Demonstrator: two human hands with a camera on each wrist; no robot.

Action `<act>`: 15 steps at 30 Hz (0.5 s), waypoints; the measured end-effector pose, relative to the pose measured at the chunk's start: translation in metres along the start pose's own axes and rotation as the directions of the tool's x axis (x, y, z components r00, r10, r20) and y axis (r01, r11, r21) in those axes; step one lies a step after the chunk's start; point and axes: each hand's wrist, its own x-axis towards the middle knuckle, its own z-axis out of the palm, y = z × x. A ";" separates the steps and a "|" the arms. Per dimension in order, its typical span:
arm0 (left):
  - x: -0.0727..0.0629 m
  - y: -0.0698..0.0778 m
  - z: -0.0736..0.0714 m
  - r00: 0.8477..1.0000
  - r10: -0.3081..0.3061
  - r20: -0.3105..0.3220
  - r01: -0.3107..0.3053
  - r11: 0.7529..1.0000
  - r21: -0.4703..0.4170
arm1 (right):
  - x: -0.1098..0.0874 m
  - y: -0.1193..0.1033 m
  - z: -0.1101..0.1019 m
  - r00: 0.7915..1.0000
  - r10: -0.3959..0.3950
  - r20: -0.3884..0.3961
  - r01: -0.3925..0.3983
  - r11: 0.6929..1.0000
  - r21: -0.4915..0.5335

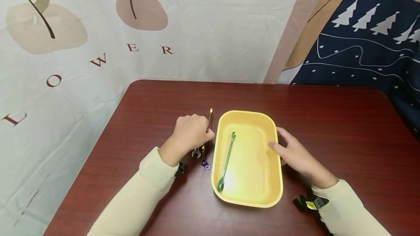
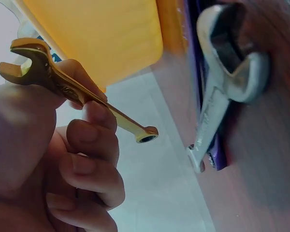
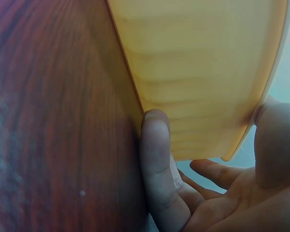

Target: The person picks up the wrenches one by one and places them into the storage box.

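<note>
My left hand (image 1: 193,131) pinches a gold combination wrench (image 2: 67,89) between thumb and index finger, its open end pointing past the thumb in the left wrist view. Below that hand, a silver wrench (image 2: 213,104) and a purple wrench (image 1: 204,162) lie side by side on the table. A yellow plastic bin (image 1: 254,170) stands just to the right of them, with a green wrench (image 1: 228,157) lying lengthwise along its left side. With the thumb over the rim and the fingers against the outer wall, my right hand (image 1: 296,156) grips the bin's right side.
The dark red wooden table (image 1: 344,126) extends around the bin on all sides. Behind it hangs a white printed cloth (image 1: 213,28), with a navy cloth (image 1: 354,50) bearing white trees at the right.
</note>
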 end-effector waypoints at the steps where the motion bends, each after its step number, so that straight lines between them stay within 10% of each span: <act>1: 0.000 0.000 -0.001 1.000 0.002 -0.004 -0.002 1.000 -0.004 | 0.000 0.000 0.000 1.000 0.000 0.002 0.000 1.000 0.004; 15: -0.004 0.004 -0.006 0.998 0.023 -0.064 -0.026 0.999 -0.040 | 0.000 0.000 0.001 1.000 0.005 0.001 -0.005 1.000 0.012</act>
